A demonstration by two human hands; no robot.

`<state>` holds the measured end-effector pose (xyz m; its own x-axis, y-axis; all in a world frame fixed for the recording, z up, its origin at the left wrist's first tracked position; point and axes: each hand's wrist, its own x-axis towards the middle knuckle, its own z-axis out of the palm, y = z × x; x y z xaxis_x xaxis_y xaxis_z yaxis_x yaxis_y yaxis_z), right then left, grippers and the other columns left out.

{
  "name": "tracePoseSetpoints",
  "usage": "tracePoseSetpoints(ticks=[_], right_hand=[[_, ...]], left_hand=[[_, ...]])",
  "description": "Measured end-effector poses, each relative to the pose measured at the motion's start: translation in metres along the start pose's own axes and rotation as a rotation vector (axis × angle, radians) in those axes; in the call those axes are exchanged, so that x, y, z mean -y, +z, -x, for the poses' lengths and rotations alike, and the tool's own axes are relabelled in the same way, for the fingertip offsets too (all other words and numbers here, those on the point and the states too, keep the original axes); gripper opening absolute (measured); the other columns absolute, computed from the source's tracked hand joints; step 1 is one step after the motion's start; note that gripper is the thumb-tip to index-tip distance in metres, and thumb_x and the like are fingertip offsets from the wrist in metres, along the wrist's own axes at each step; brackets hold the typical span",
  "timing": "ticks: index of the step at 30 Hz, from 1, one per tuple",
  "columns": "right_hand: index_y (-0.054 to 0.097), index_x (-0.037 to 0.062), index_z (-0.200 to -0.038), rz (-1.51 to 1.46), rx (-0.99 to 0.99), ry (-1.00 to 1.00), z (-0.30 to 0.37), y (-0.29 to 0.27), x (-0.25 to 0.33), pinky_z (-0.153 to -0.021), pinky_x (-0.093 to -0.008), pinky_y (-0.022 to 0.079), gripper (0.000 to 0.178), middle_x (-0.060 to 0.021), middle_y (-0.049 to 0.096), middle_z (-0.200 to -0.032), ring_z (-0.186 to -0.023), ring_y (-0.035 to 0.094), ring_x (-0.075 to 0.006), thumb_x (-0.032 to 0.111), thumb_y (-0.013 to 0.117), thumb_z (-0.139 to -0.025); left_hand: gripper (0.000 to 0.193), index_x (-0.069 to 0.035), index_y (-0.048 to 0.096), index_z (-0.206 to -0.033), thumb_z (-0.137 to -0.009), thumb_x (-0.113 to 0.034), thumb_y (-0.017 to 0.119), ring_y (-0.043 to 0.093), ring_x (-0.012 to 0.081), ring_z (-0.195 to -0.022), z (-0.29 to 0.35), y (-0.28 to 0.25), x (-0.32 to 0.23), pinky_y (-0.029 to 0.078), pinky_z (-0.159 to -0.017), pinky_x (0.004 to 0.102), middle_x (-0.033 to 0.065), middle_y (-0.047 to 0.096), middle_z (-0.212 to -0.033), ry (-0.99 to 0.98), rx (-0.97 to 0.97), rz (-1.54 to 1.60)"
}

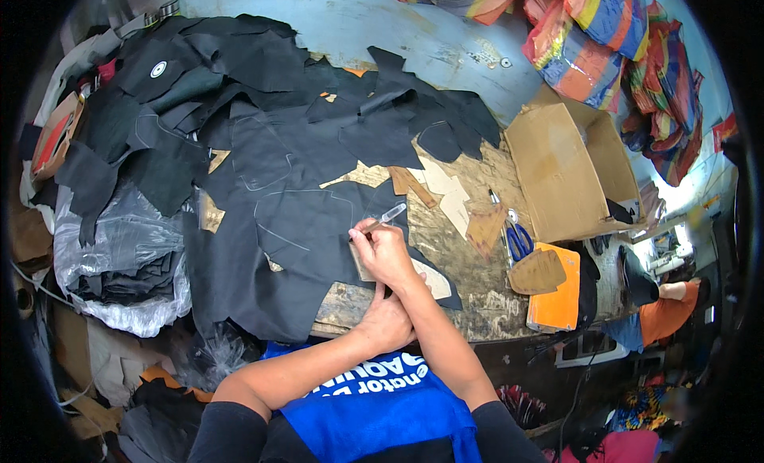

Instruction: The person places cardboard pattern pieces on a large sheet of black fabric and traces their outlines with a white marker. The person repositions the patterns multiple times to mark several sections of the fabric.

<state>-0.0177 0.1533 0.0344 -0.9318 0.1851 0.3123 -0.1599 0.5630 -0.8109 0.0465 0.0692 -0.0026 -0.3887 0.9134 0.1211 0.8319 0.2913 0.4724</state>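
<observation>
My right hand [386, 252] is closed around a slim pen [390, 214] with a pale, silvery upper end, its tip down at black sheet material [306, 212]. Below it, my left hand [387, 324] rests with thumb and a finger apart, partly hidden where my right forearm crosses over. Under and beside both hands lies a pale card template [430, 282] with a curved edge. Thin light outlines are drawn on the black sheet to the left of my hands. A brown template strip [411, 186] and a white card template [446, 194] lie just beyond.
Blue-handled scissors [519, 242], a brown rounded template [537, 273] and an orange pad [555, 292] lie right of my hands. An open cardboard box [557, 168] stands behind them. Plastic-wrapped black pieces [123, 260] sit at left. A person in orange [668, 316] is at far right.
</observation>
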Motion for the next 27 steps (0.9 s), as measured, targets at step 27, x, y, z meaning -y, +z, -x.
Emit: tracePoseSetpoints(ticks=[27], right_hand=[[0.059,-0.0050,-0.082,0.221,-0.550,0.383,0.141,-0.094,-0.029,-0.056,-0.0295,0.049,0.015,-0.0127,0.064,-0.064,-0.062,0.066,-0.0173,0.008,0.057,-0.089]], left_hand=[[0.075,-0.004,0.040,-0.138,-0.084,-0.054,0.055,0.017,0.0332,-0.141,-0.005,-0.013,-0.009,0.010,-0.102,0.0711,0.0143,0.028,-0.149,-0.042,0.045,-0.123]])
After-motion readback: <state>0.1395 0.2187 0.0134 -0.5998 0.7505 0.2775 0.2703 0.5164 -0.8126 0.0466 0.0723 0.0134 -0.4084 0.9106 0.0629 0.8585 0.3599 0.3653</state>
